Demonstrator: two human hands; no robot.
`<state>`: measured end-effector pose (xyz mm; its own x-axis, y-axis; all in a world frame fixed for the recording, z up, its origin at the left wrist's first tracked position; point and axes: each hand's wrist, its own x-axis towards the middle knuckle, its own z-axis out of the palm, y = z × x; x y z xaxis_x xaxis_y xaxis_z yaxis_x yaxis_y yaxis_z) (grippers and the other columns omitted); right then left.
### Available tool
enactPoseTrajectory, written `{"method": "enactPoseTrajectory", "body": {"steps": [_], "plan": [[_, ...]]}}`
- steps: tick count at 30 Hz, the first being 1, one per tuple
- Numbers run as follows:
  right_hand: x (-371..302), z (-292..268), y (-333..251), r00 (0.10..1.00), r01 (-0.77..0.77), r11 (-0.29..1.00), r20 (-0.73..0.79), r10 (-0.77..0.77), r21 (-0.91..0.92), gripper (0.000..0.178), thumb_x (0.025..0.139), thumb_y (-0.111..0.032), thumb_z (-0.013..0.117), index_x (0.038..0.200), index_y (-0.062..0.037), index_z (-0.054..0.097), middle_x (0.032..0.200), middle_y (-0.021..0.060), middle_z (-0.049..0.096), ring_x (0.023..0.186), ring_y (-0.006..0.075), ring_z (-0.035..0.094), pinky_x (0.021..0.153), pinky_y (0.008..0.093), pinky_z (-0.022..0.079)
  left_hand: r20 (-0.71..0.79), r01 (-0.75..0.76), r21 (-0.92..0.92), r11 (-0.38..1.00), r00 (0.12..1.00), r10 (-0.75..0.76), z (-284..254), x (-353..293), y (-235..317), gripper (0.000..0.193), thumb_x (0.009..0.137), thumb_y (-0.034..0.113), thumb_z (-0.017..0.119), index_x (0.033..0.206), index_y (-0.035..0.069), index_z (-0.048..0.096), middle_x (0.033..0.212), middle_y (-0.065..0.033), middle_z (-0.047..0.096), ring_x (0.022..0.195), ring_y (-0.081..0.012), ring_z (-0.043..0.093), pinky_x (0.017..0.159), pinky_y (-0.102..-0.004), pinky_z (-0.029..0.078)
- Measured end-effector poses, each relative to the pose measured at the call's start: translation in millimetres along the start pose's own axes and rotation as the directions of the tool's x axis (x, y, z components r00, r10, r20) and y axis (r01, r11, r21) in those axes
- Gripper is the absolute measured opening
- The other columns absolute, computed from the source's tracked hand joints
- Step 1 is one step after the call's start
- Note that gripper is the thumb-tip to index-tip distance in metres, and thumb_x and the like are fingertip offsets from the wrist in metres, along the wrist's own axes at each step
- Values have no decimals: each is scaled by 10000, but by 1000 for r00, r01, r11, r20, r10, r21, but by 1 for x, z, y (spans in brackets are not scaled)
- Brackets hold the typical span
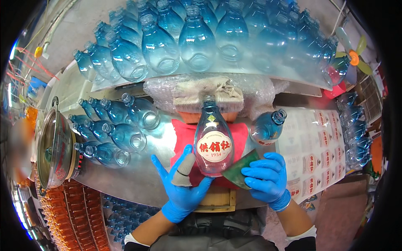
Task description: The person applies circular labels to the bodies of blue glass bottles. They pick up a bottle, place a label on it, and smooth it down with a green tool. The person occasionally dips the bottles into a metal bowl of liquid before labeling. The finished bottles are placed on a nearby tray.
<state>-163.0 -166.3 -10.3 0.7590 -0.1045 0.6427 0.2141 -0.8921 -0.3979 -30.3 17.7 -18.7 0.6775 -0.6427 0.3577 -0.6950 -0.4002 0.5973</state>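
Note:
A blue glass bottle (214,144) with a white oval label and red characters lies on a red cloth (181,134), its neck pointing away from me against a cream knitted-fabric pad (190,93). My left hand (184,194), in a blue glove, has its fingers spread; a grey fabric sleeve (183,170) covers one finger. Its thumb tip is at the bottle's base. In my gloved right hand (268,180) is a flat green scraper (240,169), pinched by the fingers. The scraper's edge is at the bottle's lower right side; whether it touches is hard to tell.
Several bottles (136,109) stand at left beside a round glass-lidded pan (56,144). Rows of blue bottles (197,39) fill a raised shelf behind. One bottle (267,127) stands right, by a printed decal sheet (312,154). A small fan (354,57) is at far right.

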Motion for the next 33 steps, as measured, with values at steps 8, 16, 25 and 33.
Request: {"method": "enactPoseTrajectory", "body": {"steps": [8, 16, 25, 33], "plan": [[-7, -3, 2, 1000, 23, 998, 11, -22, -58, 225, 644, -58, 693, 800, -204, 623, 950, -61, 634, 859, 158, 572, 813, 374, 446, 96, -96, 188, 977, 992, 79, -3, -24, 23, 679, 743, 284, 674, 1293, 8, 388, 1238, -238, 470, 1091, -329, 514, 984, -687, -22], [4, -3, -3, 638, -633, 531, -10, 770, 563, 114, 813, -115, 616, 901, -44, 628, 846, 64, 587, 758, 118, 522, 717, 261, 434, 51, 21, -186, 982, 999, -12, -3, 9, 11, 808, 687, 317, 734, 1327, 5, 353, 1363, -218, 349, 1221, -331, 401, 1019, -634, -12], [113, -33, 6, 518, -816, 303, 388, 762, 493, 322, 885, -305, 540, 770, -26, 652, 716, 60, 621, 599, 119, 522, 618, 259, 435, 346, 291, -577, 763, 934, -94, 1, 50, -12, 856, 715, 530, 613, 1370, 84, 289, 1307, -115, 441, 1214, -271, 417, 1082, -450, 105], [192, -8, 27, 560, -522, 847, 709, 428, -99, 446, 803, -374, 592, 1084, -28, 585, 983, 204, 616, 885, 369, 592, 748, 409, 473, 571, 497, -727, 474, 821, 17, 9, 54, -13, 713, 783, 473, 487, 1354, 91, 292, 1305, -126, 425, 1166, -270, 456, 993, -430, 371]]}}
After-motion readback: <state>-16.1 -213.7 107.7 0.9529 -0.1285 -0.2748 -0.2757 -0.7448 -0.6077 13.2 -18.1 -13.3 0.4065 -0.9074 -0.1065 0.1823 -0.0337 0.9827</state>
